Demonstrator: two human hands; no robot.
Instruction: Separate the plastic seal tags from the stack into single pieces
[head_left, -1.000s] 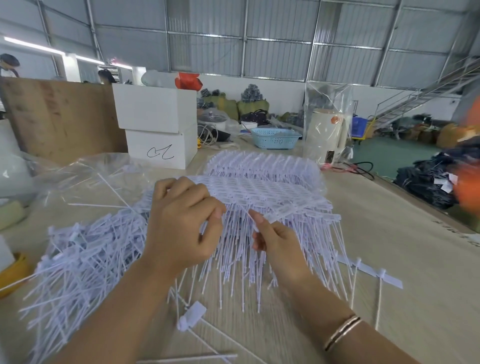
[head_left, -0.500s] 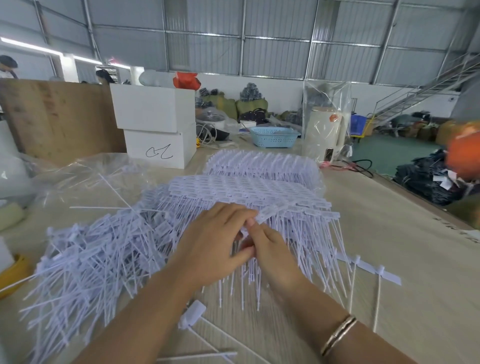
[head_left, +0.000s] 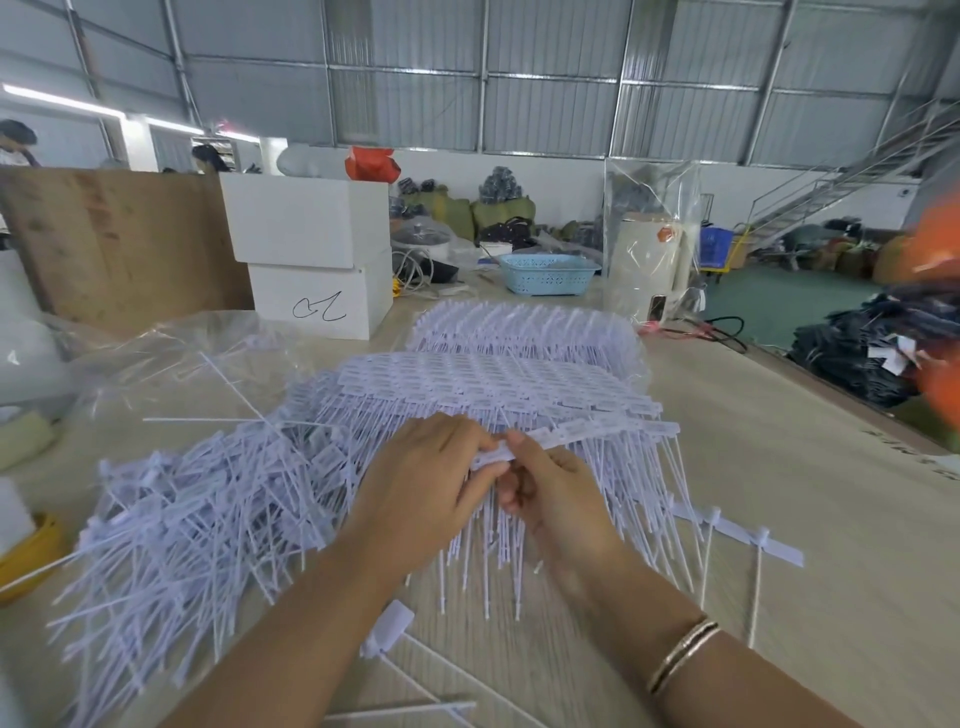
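Looks like a warehouse: corrugated metal walls (head_left: 545, 78), steel staircase (head_left: 841, 182), stacked white boxes (head_left: 311, 260), bundled goods (head_left: 857, 358) everywhere.

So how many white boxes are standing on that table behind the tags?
2. One white box sits on top of the other white box, which bears a black scribble, at the table's far left. Others may be hidden behind the wooden board.

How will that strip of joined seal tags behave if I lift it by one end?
The strip between the left hand and right hand already bows along its length, so it will probably sag. Its thin tails hang loosely, so they may snag the stack. It looks light.
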